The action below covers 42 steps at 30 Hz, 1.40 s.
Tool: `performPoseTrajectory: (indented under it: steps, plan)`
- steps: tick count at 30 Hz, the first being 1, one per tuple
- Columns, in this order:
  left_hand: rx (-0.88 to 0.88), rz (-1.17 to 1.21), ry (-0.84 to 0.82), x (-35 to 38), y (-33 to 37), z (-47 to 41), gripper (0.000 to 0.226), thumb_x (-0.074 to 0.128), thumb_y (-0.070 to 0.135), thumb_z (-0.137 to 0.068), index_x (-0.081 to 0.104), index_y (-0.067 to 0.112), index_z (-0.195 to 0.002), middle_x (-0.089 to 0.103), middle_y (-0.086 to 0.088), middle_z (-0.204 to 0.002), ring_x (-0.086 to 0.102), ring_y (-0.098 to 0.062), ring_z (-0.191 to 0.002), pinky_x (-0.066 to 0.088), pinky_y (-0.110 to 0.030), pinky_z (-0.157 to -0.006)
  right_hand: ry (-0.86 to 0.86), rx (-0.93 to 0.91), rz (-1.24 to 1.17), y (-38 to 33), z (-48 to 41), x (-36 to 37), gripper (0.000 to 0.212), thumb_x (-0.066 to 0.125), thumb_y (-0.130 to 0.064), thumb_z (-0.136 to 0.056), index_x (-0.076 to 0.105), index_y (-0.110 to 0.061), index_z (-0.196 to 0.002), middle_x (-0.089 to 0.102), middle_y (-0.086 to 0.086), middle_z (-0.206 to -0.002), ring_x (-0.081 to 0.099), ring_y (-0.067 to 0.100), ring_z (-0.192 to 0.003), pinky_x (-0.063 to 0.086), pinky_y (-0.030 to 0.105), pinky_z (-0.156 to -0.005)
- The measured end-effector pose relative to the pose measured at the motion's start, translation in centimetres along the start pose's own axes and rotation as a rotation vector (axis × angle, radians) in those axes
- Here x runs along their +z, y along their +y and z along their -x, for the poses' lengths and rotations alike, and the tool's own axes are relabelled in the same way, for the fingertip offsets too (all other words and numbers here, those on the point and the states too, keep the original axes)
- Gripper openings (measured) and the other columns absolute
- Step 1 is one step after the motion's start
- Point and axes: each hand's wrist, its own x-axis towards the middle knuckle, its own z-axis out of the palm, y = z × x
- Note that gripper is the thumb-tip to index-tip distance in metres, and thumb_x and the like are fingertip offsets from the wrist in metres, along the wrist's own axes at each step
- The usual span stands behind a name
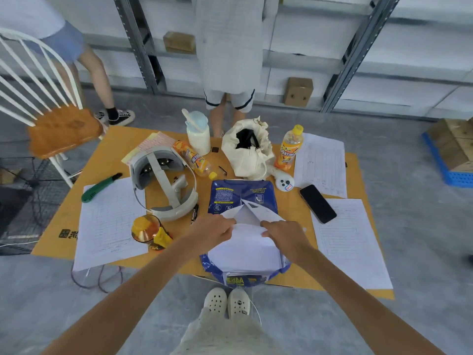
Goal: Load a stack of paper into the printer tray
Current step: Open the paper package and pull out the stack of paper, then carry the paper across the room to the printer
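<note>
Paper pack [243,201]: blue wrapper, torn open, lower centre of the frame on the cardboard worktop [289,208]; white sheets [245,249] exposed at the near end. Left hand [213,230]: fingers pinching the torn wrapper flap at the opening. Right hand [282,233]: fingers pinching the opposite flap. Headset [163,183]: left of the pack. Phone [317,203]: right of the pack, face up. Green knife [101,187]: on a printed sheet, centre left. Cloth bag [249,152]: behind the pack, between drink bottles.
</note>
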Motion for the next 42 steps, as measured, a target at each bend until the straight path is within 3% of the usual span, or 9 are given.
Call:
performPoseTrajectory:
  steps: [5, 9, 17, 22, 26, 29, 32, 36, 42]
  plan:
    - [-0.006, 0.106, 0.109, -5.4, -1.2, -1.4, 0.021, 0.041, 0.024, -0.095, 0.057, 0.011, -0.093, 0.064, -0.004, -0.082, 0.061, -0.02, -0.076, 0.041, -0.019, -0.057, 0.135, -0.003, 0.044, 1.4, -0.5, -6.1, 0.026, 0.044, -0.023, -0.098, 0.052, -0.024, -0.122, 0.07, 0.001, -0.104, 0.066, 0.026, -0.087, 0.027, 0.022, -0.046]
    - [0.014, 0.49, 0.2, -10.2, -1.9, -2.2, 0.022, 0.052, 0.028, -0.092, 0.064, 0.009, -0.096, 0.066, 0.0, -0.088, 0.06, -0.016, -0.082, 0.041, -0.016, -0.068, 0.212, 0.054, 0.033, 2.0, -0.7, -11.7, 0.032, 0.041, -0.035, -0.097, 0.052, -0.029, -0.127, 0.068, 0.007, -0.106, 0.064, 0.03, -0.094, 0.046, 0.032, -0.069]
    - [-0.208, 1.137, -0.043, -11.2, -3.4, -2.4, 0.089, 0.08, 0.063, -0.047, 0.041, 0.039, -0.124, 0.055, 0.008, -0.13, 0.051, -0.014, -0.123, 0.042, -0.04, -0.106, 0.37, 0.051, -0.235, 4.6, 0.3, -23.1, 0.029, 0.054, -0.035, -0.091, 0.064, -0.02, -0.113, 0.068, 0.009, -0.085, 0.061, 0.028, -0.087, 0.035, 0.03, -0.064]
    - [-0.294, 1.281, 0.336, -13.1, -1.1, -3.8, 0.019, 0.067, 0.022, -0.084, 0.059, 0.028, -0.1, 0.065, 0.01, -0.097, 0.063, -0.021, -0.104, 0.052, -0.032, -0.085, 0.421, 0.025, -0.17, 5.3, -0.3, -27.9, 0.029, 0.059, -0.038, -0.087, 0.067, -0.014, -0.103, 0.068, 0.01, -0.086, 0.059, 0.025, -0.082, 0.039, 0.031, -0.065]
    - [-0.37, 1.249, 0.499, -15.4, -1.2, -4.5, 0.016, 0.062, 0.02, -0.087, 0.062, 0.015, -0.103, 0.066, -0.001, -0.097, 0.064, -0.026, -0.097, 0.05, -0.028, -0.075, 0.466, 0.079, -0.401, 6.9, -0.5, -30.4, 0.029, 0.066, -0.043, -0.081, 0.068, -0.02, -0.098, 0.071, -0.002, -0.088, 0.062, 0.015, -0.081, 0.05, 0.034, -0.073]
    - [-0.36, 1.302, 0.542, -16.8, -2.2, -4.1, 0.022, 0.064, 0.021, -0.087, 0.064, 0.012, -0.107, 0.068, -0.003, -0.102, 0.066, -0.023, -0.094, 0.052, -0.034, -0.081, 0.609, 0.048, -1.043, 8.0, 0.3, -30.3, 0.015, 0.067, -0.029, -0.083, 0.064, -0.023, -0.097, 0.072, -0.011, -0.073, 0.065, 0.007, -0.068, 0.053, 0.019, -0.061]
    - [-0.305, 1.415, 0.557, -17.9, -3.1, -4.0, 0.009, 0.066, 0.02, -0.084, 0.067, 0.023, -0.093, 0.074, 0.006, -0.092, 0.07, -0.012, -0.084, 0.055, -0.027, -0.074, 0.436, -0.135, -1.564, 8.1, 0.3, -26.8, 0.034, 0.054, -0.037, -0.087, 0.058, -0.026, -0.119, 0.074, -0.006, -0.099, 0.07, 0.014, -0.091, 0.056, 0.026, -0.075]
    - [-0.228, 1.445, 0.532, -19.6, -3.5, -4.0, 0.015, 0.064, 0.014, -0.084, 0.066, 0.02, -0.098, 0.072, 0.009, -0.092, 0.069, -0.011, -0.084, 0.055, -0.027, -0.075, 0.129, -0.113, -1.636, 5.7, -0.6, -23.2, 0.069, 0.073, -0.054, -0.068, 0.057, -0.017, -0.124, 0.069, 0.002, -0.118, 0.064, 0.02, -0.109, 0.056, 0.032, -0.084]
    - [-0.253, 1.474, 0.558, -20.6, -3.3, -4.0, 0.013, 0.066, 0.011, -0.083, 0.068, 0.018, -0.095, 0.074, 0.003, -0.092, 0.069, -0.018, -0.089, 0.053, -0.038, -0.085, 0.378, 0.159, -1.733, 3.1, -2.6, -22.1, 0.022, 0.063, -0.028, -0.085, 0.066, -0.018, -0.104, 0.073, 0.003, -0.1, 0.07, 0.019, -0.09, 0.057, 0.035, -0.077]
